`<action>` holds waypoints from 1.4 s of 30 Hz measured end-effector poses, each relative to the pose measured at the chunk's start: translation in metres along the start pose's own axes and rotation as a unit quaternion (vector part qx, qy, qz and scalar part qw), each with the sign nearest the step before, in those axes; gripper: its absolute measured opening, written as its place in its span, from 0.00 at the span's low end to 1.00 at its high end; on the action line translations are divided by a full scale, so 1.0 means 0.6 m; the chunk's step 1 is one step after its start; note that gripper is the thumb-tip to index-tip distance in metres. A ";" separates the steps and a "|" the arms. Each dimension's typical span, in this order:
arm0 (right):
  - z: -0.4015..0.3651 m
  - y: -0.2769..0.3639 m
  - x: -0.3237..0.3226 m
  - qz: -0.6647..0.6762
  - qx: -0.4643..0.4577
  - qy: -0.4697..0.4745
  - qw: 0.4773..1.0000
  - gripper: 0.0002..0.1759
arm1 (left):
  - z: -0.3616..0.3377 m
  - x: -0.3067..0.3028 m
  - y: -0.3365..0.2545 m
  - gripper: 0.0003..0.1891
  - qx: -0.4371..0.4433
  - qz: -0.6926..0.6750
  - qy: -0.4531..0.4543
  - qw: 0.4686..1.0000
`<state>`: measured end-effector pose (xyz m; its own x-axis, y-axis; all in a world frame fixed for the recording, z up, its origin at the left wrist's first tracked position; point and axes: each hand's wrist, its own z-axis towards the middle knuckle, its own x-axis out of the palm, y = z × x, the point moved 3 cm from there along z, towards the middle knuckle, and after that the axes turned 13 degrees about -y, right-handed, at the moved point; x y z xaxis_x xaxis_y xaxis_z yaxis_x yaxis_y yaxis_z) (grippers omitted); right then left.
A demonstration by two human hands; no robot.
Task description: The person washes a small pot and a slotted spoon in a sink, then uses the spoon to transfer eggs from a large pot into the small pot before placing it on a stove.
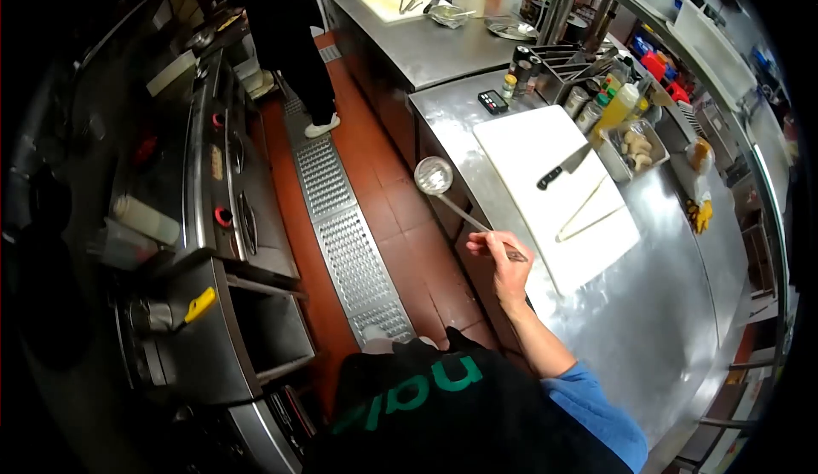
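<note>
My right hand [504, 263] is closed round the handle of a metal ladle [434, 176], whose round bowl hangs over the floor just left of the steel counter [648, 329]. Beside the hand, on the counter, lies a white cutting board [520, 158]. A knife with a black handle [550, 177] and thin tongs [584, 210] rest on that board. A small black timer [492, 101] sits past the board's far edge. My left hand is out of view.
Bottles [618, 106] and a tub of pale food [637, 146] stand behind the board. Another person [294, 39] stands further up the aisle, near a metal floor grate [354, 252]. On the left, a stove [209, 158] and a yellow lighter [200, 304].
</note>
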<state>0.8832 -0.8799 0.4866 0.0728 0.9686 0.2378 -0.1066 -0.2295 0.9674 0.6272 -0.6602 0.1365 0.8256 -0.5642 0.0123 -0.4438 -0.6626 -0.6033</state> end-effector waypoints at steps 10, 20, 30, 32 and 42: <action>0.237 -0.052 0.066 -0.219 -0.185 -0.162 0.944 0.14 | 0.227 0.151 -0.183 0.14 -0.025 0.212 0.142 0.967; 0.342 -0.059 0.203 -0.204 -0.219 -0.240 0.923 0.09 | 0.427 -0.017 -0.535 0.14 -0.022 0.106 -0.082 0.991; 0.798 -0.142 0.305 -0.357 -0.327 -0.227 0.845 0.10 | 0.509 0.269 -0.680 0.15 -0.013 0.104 0.128 0.986; 0.912 -0.167 0.295 -0.390 -0.361 -0.247 0.810 0.10 | 0.528 0.254 -0.689 0.14 -0.031 0.147 0.084 0.985; 1.213 -0.295 0.268 -0.518 -0.329 -0.249 0.749 0.04 | 0.534 0.156 -0.800 0.18 -0.095 0.078 -0.206 0.971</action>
<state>1.6353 -0.7533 0.4168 0.7984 0.4007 -0.4495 -0.1909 0.8764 0.4422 1.0290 -0.2371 0.1718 0.7954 -0.4461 -0.4103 -0.5983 -0.6859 -0.4142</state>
